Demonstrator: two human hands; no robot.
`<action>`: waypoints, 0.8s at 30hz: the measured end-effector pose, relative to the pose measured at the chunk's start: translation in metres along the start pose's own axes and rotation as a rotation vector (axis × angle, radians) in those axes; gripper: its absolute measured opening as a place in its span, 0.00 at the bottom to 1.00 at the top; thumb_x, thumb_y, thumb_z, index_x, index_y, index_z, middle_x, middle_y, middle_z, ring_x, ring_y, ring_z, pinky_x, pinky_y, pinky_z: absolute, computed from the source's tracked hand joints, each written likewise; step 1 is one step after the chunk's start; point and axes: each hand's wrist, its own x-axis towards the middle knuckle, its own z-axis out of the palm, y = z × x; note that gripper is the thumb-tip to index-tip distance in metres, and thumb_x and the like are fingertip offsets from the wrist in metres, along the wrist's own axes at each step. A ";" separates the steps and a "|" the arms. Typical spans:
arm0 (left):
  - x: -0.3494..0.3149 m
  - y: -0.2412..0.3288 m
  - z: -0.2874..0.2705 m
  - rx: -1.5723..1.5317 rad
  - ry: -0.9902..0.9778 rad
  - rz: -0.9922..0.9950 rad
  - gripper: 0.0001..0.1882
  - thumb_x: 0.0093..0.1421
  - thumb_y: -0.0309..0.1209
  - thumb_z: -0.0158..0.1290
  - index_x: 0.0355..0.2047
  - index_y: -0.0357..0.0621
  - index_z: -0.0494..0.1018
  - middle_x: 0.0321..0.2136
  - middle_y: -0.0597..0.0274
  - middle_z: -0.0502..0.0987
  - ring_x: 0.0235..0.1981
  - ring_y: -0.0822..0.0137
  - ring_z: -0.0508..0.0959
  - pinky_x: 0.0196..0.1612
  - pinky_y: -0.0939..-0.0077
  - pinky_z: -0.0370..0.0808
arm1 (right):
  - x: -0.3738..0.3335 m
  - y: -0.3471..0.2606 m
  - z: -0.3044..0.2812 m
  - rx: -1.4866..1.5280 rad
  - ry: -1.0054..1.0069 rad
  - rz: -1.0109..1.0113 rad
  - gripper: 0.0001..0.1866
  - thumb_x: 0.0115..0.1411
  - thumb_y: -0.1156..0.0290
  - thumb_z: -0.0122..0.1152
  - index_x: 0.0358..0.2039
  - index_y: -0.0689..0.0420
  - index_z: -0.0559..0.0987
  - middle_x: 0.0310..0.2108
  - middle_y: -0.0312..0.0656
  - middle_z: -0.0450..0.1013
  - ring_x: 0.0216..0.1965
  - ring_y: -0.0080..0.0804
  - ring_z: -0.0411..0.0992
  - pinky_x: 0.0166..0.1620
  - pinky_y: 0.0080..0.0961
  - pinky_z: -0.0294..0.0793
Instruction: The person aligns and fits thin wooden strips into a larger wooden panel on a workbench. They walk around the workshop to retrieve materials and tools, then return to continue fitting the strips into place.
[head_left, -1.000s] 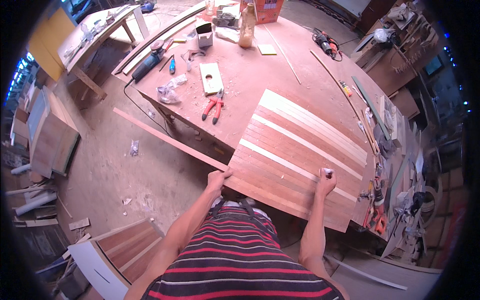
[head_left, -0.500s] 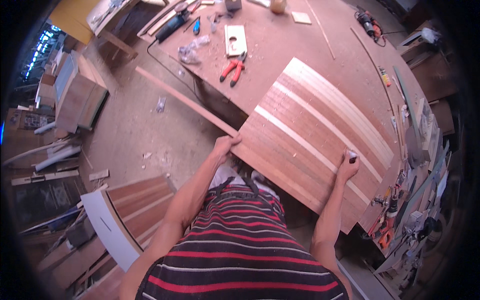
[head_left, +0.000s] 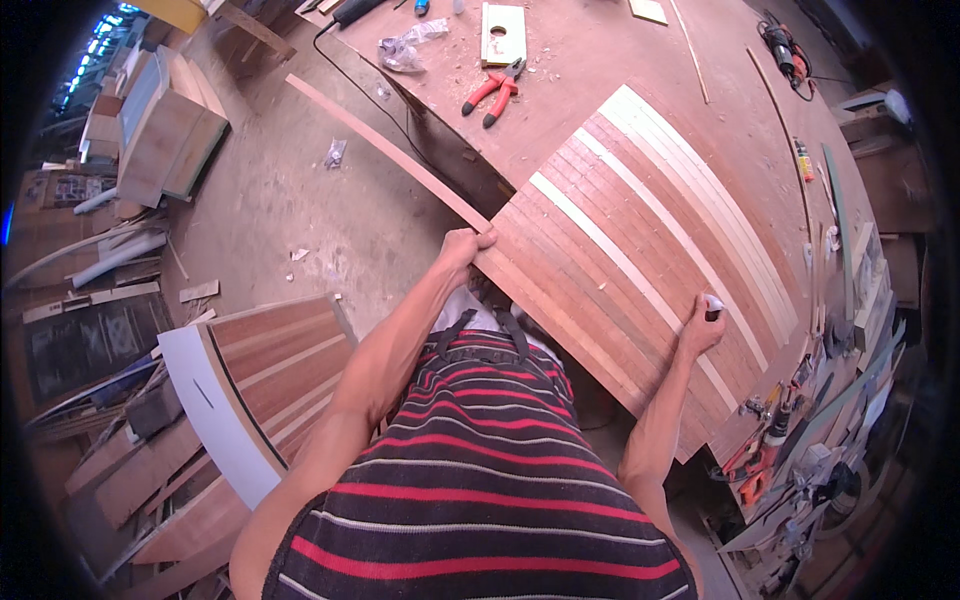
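A panel of alternating reddish-brown and pale wood strips (head_left: 620,240) lies on the workbench, its near edge facing me. My left hand (head_left: 467,247) is closed around a long thin wood strip (head_left: 390,150) at the panel's left corner. That strip sticks out past the corner over the floor. Whether it continues along the near edge is hard to make out. Over the right part of the panel, my right hand (head_left: 702,332) is closed around a small whitish container (head_left: 713,302) with a dark part. The fingers hide most of it.
Red-handled pliers (head_left: 492,93), a pale block with a round hole (head_left: 503,36) and a crumpled plastic bag (head_left: 408,47) lie on the workbench (head_left: 560,110). A power tool (head_left: 783,52) rests far right. Another striped panel (head_left: 275,360) stands at my left.
The view has shifted, so the bench tools sit higher in the picture. Both hands keep their holds and stay at about the same places on the panel.
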 end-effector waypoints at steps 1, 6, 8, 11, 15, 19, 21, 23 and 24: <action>0.000 0.000 0.001 0.006 0.011 -0.001 0.13 0.61 0.26 0.60 0.41 0.27 0.76 0.36 0.50 0.81 0.34 0.59 0.83 0.39 0.62 0.82 | 0.000 0.000 0.000 0.000 0.002 -0.007 0.18 0.55 0.59 0.72 0.34 0.61 0.80 0.29 0.47 0.78 0.31 0.40 0.76 0.37 0.38 0.73; -0.001 -0.002 0.002 0.011 0.037 0.025 0.11 0.60 0.26 0.61 0.38 0.28 0.76 0.34 0.51 0.81 0.33 0.61 0.83 0.38 0.64 0.81 | -0.001 0.003 0.001 0.007 0.012 -0.019 0.18 0.56 0.58 0.72 0.34 0.61 0.80 0.30 0.47 0.79 0.32 0.40 0.76 0.38 0.38 0.74; 0.000 -0.002 -0.001 0.016 0.028 0.016 0.10 0.60 0.26 0.61 0.38 0.30 0.77 0.34 0.52 0.81 0.33 0.61 0.83 0.39 0.64 0.82 | -0.001 0.002 0.001 0.002 0.007 -0.011 0.18 0.55 0.58 0.72 0.34 0.61 0.80 0.30 0.46 0.79 0.32 0.40 0.76 0.38 0.38 0.74; -0.002 -0.001 -0.004 -0.025 -0.025 -0.007 0.10 0.61 0.27 0.60 0.38 0.31 0.77 0.35 0.52 0.81 0.34 0.62 0.83 0.39 0.64 0.82 | -0.001 0.002 0.001 0.001 0.002 -0.014 0.18 0.55 0.57 0.72 0.34 0.60 0.80 0.30 0.46 0.79 0.32 0.39 0.76 0.38 0.37 0.74; -0.002 0.000 -0.010 -0.112 -0.081 -0.041 0.10 0.63 0.29 0.58 0.39 0.31 0.76 0.36 0.53 0.81 0.33 0.62 0.83 0.39 0.64 0.83 | -0.001 0.001 0.000 0.022 -0.002 -0.011 0.18 0.55 0.57 0.73 0.33 0.60 0.80 0.30 0.46 0.79 0.32 0.39 0.77 0.38 0.37 0.74; -0.005 0.001 -0.007 -0.065 -0.048 0.038 0.10 0.64 0.30 0.58 0.36 0.32 0.77 0.32 0.56 0.82 0.31 0.65 0.83 0.35 0.69 0.81 | -0.002 0.000 -0.002 -0.007 -0.002 -0.037 0.18 0.55 0.57 0.72 0.33 0.61 0.81 0.30 0.45 0.79 0.32 0.39 0.77 0.38 0.37 0.74; -0.003 -0.001 -0.007 0.006 -0.012 0.075 0.09 0.64 0.30 0.58 0.35 0.33 0.78 0.30 0.58 0.82 0.29 0.67 0.82 0.32 0.73 0.79 | 0.000 0.005 -0.001 -0.014 0.002 -0.052 0.18 0.55 0.58 0.72 0.33 0.61 0.81 0.30 0.45 0.79 0.32 0.39 0.77 0.38 0.37 0.74; -0.002 -0.003 -0.008 0.037 -0.009 0.082 0.09 0.64 0.30 0.58 0.33 0.36 0.78 0.27 0.61 0.80 0.25 0.70 0.80 0.29 0.75 0.76 | -0.001 0.002 -0.001 -0.003 0.005 -0.039 0.18 0.55 0.58 0.72 0.33 0.61 0.81 0.30 0.45 0.79 0.32 0.39 0.77 0.38 0.37 0.74; -0.001 -0.004 -0.009 0.053 -0.007 0.085 0.09 0.64 0.31 0.58 0.32 0.37 0.78 0.25 0.63 0.80 0.24 0.71 0.79 0.27 0.76 0.75 | -0.002 0.001 -0.002 0.001 0.007 -0.032 0.18 0.55 0.58 0.72 0.33 0.61 0.81 0.30 0.45 0.79 0.32 0.39 0.77 0.38 0.37 0.74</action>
